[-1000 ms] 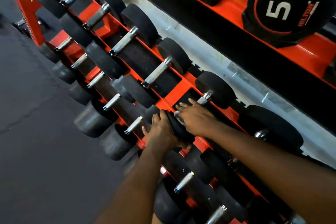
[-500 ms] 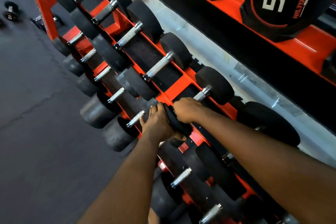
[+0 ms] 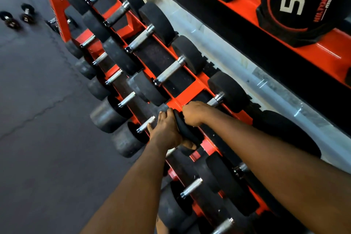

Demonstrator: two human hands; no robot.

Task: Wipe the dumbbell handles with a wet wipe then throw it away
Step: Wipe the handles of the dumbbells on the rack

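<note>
- Here, a head-worn camera looks down on two bare arms reaching to an orange rack (image 3: pixel 188 99).
- The right hand (image 3: pixel 193 113) is closed in a fist around the steel handle (image 3: pixel 213 102) of one upper-tier dumbbell (image 3: pixel 229 91); the wet wipe is not visible, presumably inside the fist.
- The left hand (image 3: pixel 167 131) grips that dumbbell's near head (image 3: pixel 187 132), fingers laid over it, thumb curled beneath.
- To wipe well, the fist should probably slide and twist along the whole knurled bar while the left hand stops it rolling.
- The black heads at either end limit the stroke; a neighbouring dumbbell (image 3: pixel 171 71) sits near on the same tier.
- A plate marked 5 (image 3: pixel 296 4) stands on a shelf beyond; two small dumbbells (image 3: pixel 27 13) lie on the floor (image 3: pixel 38 138), well apart.
</note>
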